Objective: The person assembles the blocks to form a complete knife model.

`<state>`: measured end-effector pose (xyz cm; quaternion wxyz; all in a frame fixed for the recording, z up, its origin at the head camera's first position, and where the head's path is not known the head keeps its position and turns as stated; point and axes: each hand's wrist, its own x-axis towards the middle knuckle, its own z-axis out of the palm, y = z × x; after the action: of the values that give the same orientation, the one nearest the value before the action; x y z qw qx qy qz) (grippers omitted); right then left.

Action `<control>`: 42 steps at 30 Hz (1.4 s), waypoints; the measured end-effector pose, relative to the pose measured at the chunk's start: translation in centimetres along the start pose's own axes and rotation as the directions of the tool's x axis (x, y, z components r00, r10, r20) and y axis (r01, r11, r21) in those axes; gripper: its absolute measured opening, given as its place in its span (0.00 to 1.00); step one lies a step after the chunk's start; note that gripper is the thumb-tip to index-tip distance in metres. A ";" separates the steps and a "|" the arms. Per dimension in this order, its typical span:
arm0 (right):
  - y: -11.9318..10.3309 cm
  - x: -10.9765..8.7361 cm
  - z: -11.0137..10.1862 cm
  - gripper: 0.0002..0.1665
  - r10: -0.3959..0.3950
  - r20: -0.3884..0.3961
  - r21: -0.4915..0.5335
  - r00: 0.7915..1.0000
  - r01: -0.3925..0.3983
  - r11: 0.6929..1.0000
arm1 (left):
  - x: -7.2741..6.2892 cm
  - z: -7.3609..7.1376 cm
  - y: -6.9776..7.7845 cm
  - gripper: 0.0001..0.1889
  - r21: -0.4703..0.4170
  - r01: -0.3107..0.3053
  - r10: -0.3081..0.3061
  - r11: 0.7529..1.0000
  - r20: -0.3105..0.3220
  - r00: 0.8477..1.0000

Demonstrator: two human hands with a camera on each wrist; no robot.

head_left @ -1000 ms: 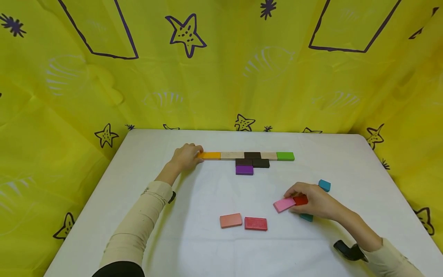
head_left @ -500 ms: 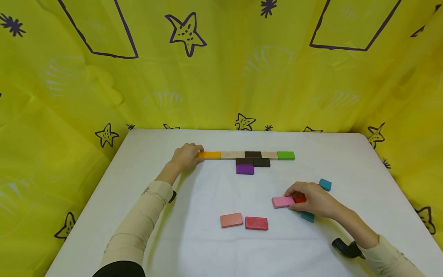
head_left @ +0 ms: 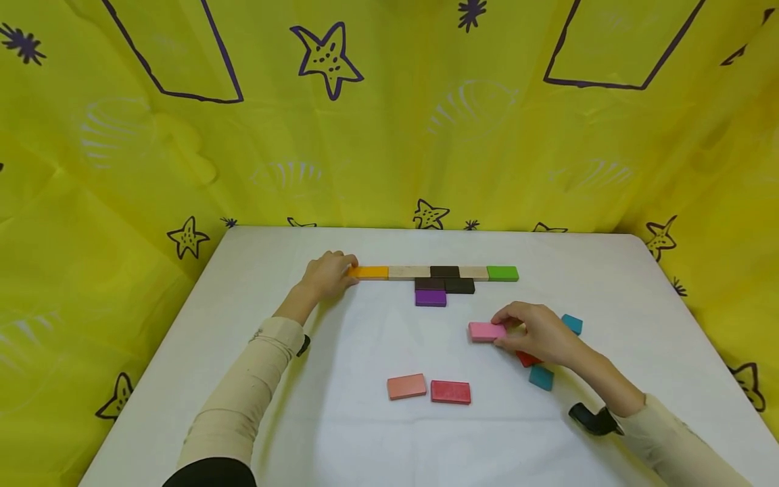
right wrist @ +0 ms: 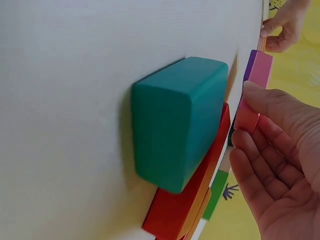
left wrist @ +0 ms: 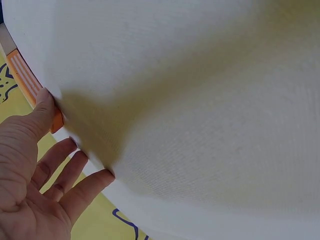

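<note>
My left hand (head_left: 328, 276) pinches the left end of an orange block (head_left: 372, 273), which heads a row at the back of the table. In the left wrist view, the thumb (left wrist: 44, 104) lies against that block. My right hand (head_left: 540, 333) pinches a pink block (head_left: 485, 332) by its right end, in front of the row. Beneath and beside this hand lie a red block (head_left: 527, 359), partly hidden, a teal block (head_left: 541, 378) and a blue block (head_left: 572, 324). The teal block (right wrist: 180, 120) looms close in the right wrist view.
Rightward from the orange block, the row runs through pale blocks (head_left: 409, 273) and a dark one to a green block (head_left: 502, 274). Two dark blocks (head_left: 459, 286) and a purple block (head_left: 431, 298) adjoin its front. A salmon block (head_left: 407, 387) and a crimson block (head_left: 451, 392) lie nearer the front.
My right hand has carried the pink block away from the red and teal blocks, leftward and toward the row, turning it straighter. The left hand stays on the orange block.
</note>
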<state>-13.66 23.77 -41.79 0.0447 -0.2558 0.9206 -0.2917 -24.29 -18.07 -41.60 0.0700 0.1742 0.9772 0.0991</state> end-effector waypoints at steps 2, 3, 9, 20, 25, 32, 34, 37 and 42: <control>-0.1 0.5 0.1 0.19 0.015 0.000 0.001 1.000 -0.015 1.000 | 0.0 0.0 0.0 0.17 -0.002 -0.002 0.002 1.000 -0.004 1.000; -0.2 0.8 0.2 0.19 0.026 0.000 -0.001 1.000 -0.026 1.000 | 0.0 -0.1 0.0 0.17 -0.001 -0.002 0.002 1.000 -0.005 1.000; -0.6 2.3 0.6 0.19 0.081 -0.015 0.005 0.997 -0.081 0.997 | 0.1 0.0 0.2 0.17 0.001 0.006 -0.006 1.000 0.005 1.000; -0.6 4.3 1.2 0.17 0.096 -0.037 0.006 0.995 -0.096 0.995 | 0.0 -0.2 0.2 0.17 0.004 0.006 -0.006 1.000 0.010 1.000; -0.7 5.0 1.3 0.17 0.105 -0.031 -0.003 0.994 -0.105 0.994 | -0.1 -0.2 0.2 0.17 0.006 0.006 -0.006 1.000 0.004 1.000; -0.8 5.9 1.6 0.16 0.092 -0.016 -0.027 0.996 -0.093 0.995 | -0.1 -0.1 0.1 0.17 -0.001 0.006 -0.006 1.000 0.003 1.000; -0.7 6.1 1.6 0.16 0.093 -0.013 -0.028 0.996 -0.093 0.995 | 0.0 -0.1 0.0 0.17 -0.002 0.007 -0.007 1.000 0.004 1.000; -0.7 6.3 1.7 0.16 0.099 -0.009 -0.030 0.995 -0.099 0.995 | 0.1 0.0 -0.1 0.17 -0.001 0.004 -0.004 1.000 0.000 1.000; -0.7 6.5 1.8 0.16 0.092 -0.022 -0.031 0.996 -0.092 0.995 | 0.3 0.3 -0.3 0.17 0.014 0.002 -0.002 1.000 0.002 1.000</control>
<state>-18.61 19.14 -42.48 0.0445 -0.2108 0.9364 -0.2771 -24.58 -18.18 -42.00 0.0697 0.1739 0.9780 0.0922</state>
